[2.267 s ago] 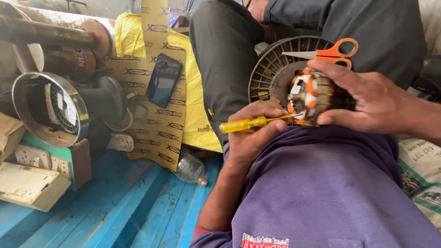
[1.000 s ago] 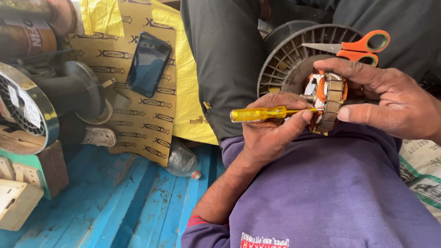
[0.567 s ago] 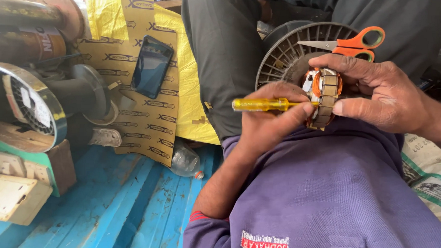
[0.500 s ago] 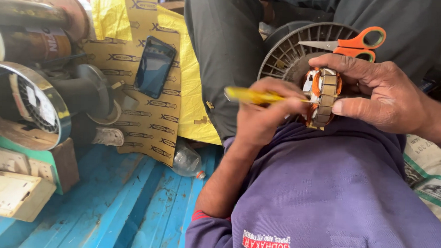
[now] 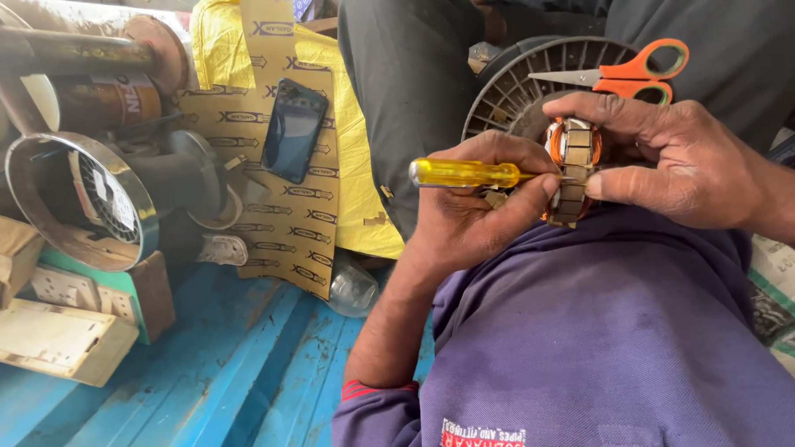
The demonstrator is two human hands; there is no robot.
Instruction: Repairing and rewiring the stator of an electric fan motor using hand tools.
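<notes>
My left hand (image 5: 473, 208) grips a yellow-handled screwdriver (image 5: 465, 173), its thin shaft pointing right into a small motor stator with orange windings (image 5: 574, 168). My right hand (image 5: 673, 163) holds that stator from the right, thumb under it and fingers over the top. Both hands rest above my raised knee in purple cloth (image 5: 605, 336). Behind the stator lies a round spoked wire spool (image 5: 517, 82) with orange-handled scissors (image 5: 618, 74) on top.
Another person in dark trousers (image 5: 411, 83) sits close behind. A black phone (image 5: 293, 130) lies on yellow-brown printed card (image 5: 275, 202). At left are a chrome ring housing (image 5: 77, 199), rusty pipes (image 5: 69, 53), a wooden block (image 5: 45, 339) and a blue ribbed floor (image 5: 233, 385).
The screwdriver has swung level and its tip has gone into the stator. My right hand keeps the stator in much the same place; the view has shifted a little.
</notes>
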